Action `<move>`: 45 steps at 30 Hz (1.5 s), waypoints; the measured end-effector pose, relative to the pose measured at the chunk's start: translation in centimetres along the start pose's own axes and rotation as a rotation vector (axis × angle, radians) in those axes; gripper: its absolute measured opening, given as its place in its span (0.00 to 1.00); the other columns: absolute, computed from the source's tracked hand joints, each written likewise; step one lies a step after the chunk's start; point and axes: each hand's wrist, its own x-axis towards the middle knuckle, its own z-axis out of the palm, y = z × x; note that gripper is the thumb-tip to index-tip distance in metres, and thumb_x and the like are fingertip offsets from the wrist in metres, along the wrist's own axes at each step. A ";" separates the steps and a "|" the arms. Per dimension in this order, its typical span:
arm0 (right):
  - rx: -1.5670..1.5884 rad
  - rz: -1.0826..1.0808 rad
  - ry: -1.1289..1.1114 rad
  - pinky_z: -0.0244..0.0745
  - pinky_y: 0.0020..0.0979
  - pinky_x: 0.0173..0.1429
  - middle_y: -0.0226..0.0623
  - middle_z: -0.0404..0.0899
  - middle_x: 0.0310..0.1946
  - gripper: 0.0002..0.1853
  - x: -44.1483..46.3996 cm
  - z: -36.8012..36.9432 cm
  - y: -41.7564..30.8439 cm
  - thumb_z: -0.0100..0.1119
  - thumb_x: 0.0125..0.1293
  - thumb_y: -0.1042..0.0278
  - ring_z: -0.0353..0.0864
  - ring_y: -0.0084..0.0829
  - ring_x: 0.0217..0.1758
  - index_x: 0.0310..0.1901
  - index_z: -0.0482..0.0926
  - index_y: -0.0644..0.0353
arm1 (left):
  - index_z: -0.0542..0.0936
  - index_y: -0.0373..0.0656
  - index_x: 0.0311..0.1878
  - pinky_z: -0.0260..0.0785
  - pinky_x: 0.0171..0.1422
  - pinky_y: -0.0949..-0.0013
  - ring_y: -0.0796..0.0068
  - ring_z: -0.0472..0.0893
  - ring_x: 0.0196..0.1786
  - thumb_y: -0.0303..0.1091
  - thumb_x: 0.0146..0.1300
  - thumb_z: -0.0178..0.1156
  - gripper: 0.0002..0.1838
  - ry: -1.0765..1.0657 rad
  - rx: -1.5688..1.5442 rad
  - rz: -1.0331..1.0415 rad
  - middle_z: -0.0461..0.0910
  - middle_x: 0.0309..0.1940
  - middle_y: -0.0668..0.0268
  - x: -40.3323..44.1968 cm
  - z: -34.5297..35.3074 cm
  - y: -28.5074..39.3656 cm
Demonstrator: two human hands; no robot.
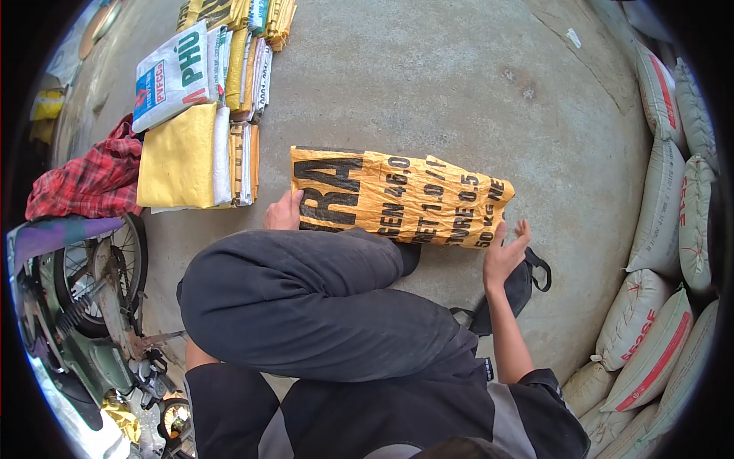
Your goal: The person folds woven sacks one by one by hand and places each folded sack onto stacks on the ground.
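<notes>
A yellow woven sack (436, 200) with black print lies creased across the floor in front of my crossed legs. My left hand (284, 212) grips its left end, the thumb at the edge and the other fingers partly hidden. At the opposite end, my right hand (506, 256) is open, thumb and fingers apart, beside the sack's lower right corner. Whether it touches the fabric there I cannot tell.
Stacks of folded sacks (177, 157) stand at the upper left, near a red plaid cloth (92, 177). A motorbike (99, 283) is on the left. Filled sacks (657, 206) are piled along the right. A black bag (511, 297) lies by my right forearm.
</notes>
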 end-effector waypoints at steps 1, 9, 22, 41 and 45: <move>-0.167 -0.321 0.138 0.61 0.46 0.69 0.49 0.67 0.70 0.31 -0.3 0.0 -1.3 0.53 0.73 0.48 0.67 0.46 0.72 0.71 0.62 0.56 | 0.79 0.40 0.40 0.67 0.44 0.41 0.35 0.79 0.41 0.54 0.76 0.44 0.26 0.009 0.036 -0.008 0.81 0.31 0.41 -0.1 -0.2 0.6; -0.290 -0.822 -0.411 0.20 0.62 0.80 0.32 0.50 0.80 0.37 -2.1 9.6 -9.3 0.45 0.71 0.33 0.36 0.41 0.84 0.77 0.58 0.41 | 0.80 0.40 0.40 0.68 0.45 0.41 0.36 0.80 0.41 0.55 0.76 0.44 0.26 -0.037 0.148 0.002 0.81 0.31 0.42 0.0 -0.1 0.3; -0.429 -0.616 -0.235 0.27 0.45 0.84 0.33 0.48 0.80 0.38 3.5 9.7 -0.9 0.40 0.74 0.36 0.37 0.36 0.84 0.78 0.55 0.50 | 0.78 0.42 0.46 0.69 0.49 0.41 0.35 0.80 0.45 0.58 0.77 0.38 0.29 -0.161 0.194 -0.156 0.82 0.35 0.42 -0.8 0.1 1.1; -0.456 -0.623 -0.211 0.28 0.45 0.84 0.33 0.46 0.80 0.38 3.6 9.8 -1.0 0.41 0.74 0.37 0.38 0.38 0.84 0.78 0.54 0.50 | 0.64 0.52 0.75 0.30 0.84 0.51 0.65 0.47 0.82 0.67 0.72 0.41 0.38 -0.051 0.275 0.980 0.56 0.78 0.64 1.6 9.3 12.9; -0.530 -0.509 -0.129 0.26 0.49 0.83 0.37 0.47 0.80 0.38 3.3 9.7 -1.7 0.41 0.74 0.38 0.38 0.38 0.84 0.77 0.56 0.55 | 0.58 0.51 0.78 0.26 0.84 0.48 0.60 0.43 0.83 0.68 0.71 0.40 0.41 -0.120 0.220 0.588 0.50 0.80 0.62 4.1 6.0 4.7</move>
